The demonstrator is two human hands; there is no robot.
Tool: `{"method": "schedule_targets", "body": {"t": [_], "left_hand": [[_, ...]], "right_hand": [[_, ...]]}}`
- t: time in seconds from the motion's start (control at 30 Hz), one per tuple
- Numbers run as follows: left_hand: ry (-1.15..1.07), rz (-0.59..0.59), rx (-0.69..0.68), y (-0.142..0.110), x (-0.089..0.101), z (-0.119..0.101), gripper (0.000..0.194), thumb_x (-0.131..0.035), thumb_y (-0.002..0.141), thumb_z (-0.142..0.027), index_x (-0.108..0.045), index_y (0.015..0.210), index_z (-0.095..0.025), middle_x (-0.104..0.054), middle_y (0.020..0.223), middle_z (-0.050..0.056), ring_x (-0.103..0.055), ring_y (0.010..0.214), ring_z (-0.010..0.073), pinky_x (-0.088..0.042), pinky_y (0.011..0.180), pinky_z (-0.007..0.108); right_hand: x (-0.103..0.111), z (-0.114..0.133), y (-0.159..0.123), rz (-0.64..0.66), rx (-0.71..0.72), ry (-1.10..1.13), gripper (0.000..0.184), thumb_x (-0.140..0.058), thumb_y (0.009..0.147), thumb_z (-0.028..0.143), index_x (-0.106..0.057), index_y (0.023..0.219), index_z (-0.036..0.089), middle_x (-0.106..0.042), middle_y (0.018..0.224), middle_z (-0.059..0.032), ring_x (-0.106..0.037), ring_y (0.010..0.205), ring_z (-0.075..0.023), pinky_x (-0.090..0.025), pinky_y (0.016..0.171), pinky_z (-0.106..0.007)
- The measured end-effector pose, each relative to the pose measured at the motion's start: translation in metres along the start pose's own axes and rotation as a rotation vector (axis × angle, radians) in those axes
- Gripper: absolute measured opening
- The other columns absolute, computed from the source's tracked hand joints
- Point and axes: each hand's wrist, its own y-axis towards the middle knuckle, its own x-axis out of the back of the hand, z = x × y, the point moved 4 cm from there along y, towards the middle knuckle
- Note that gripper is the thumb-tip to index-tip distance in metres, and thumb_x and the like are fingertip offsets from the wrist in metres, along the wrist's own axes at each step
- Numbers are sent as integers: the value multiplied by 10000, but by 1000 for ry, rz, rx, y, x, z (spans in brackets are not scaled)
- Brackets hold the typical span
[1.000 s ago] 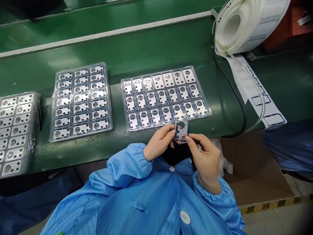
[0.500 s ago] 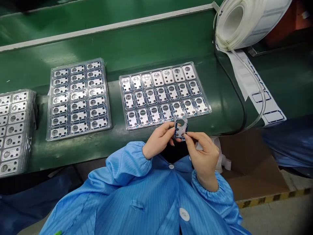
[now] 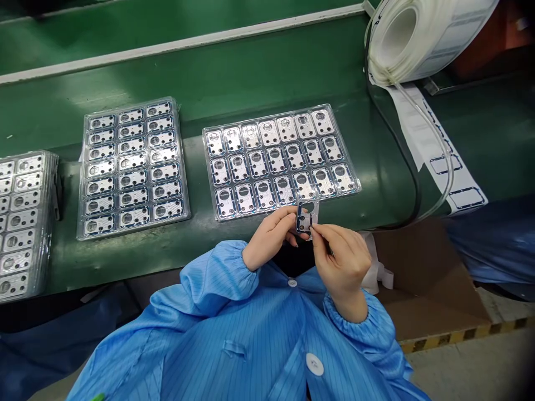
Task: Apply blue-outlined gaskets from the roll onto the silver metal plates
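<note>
My left hand is closed on the left edge of a small metal plate, holding it tilted just off the front edge of the bench. The plate has a large round hole, smaller dark holes and a dark blue border along its left side. My right hand pinches at the plate's lower right corner, with thumb and forefinger together. A dark blue strip runs toward those fingertips and appears lifted off the right edge; its end is hidden. Just beyond my hands lies a clear tray with rows of similar plates.
Another filled tray and a stack of trays stand to the left on the green bench. At right are a large label roll, its hanging strip with blue frames, a black cable and a cardboard box.
My right hand has shifted slightly left and down along the plate. The blue border on the plate's right side has come away from the edge toward the middle. My left hand stays nearly still.
</note>
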Motion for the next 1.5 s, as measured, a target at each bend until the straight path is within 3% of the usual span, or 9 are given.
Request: {"method": "schedule_targets", "body": {"t": [0.23,0.6,0.9,1.0,1.2,1.5], "left_hand": [[60,5,-16,1,1,4,400,-724,780,-253,-563,1130,-144,-684,783,30,-662,740,134,-467,597,197],[69,-18,-81,3,4,8,458,-694,826,-451,-541,1119,-134,-685,733,19,-583,620,97,-457,600,215],[74,-44,-91,2,3,6,415,-685,841,-423,-540,1110,-143,-685,725,1,-548,571,77,-452,601,210],[68,-57,-101,1,3,6,402,-682,846,-409,-537,1111,-143,-688,736,-1,-549,570,73,-457,607,207],[94,-53,-92,-1,1,4,359,-667,865,-374,-548,1112,-142,-692,733,5,-595,593,90,-452,596,204],[108,-55,-73,-2,-2,0,323,-658,871,-337,-547,1104,-143,-693,754,25,-582,555,78,-456,570,194]], "right_hand": [[-1,1,2,19,17,-11,175,-674,841,81,-678,980,187,-757,867,-61,-707,758,-179,-511,722,-306],[-1,4,-1,112,27,1,361,-574,860,49,-648,1181,195,-725,998,-91,-677,899,-206,-499,818,-342],[-4,7,-7,105,-70,117,444,-538,901,90,-591,1314,244,-675,1083,-106,-666,991,-227,-559,861,-378],[-3,9,-6,111,-110,171,432,-531,904,100,-605,1303,248,-645,1110,-110,-658,1007,-227,-569,856,-384],[4,4,0,129,-223,253,316,-534,902,91,-683,1142,233,-533,1250,-122,-630,836,-156,-568,794,-378],[6,-7,4,172,-219,258,277,-540,910,123,-695,1114,228,-614,1180,-117,-653,1009,-227,-575,882,-443]]}}
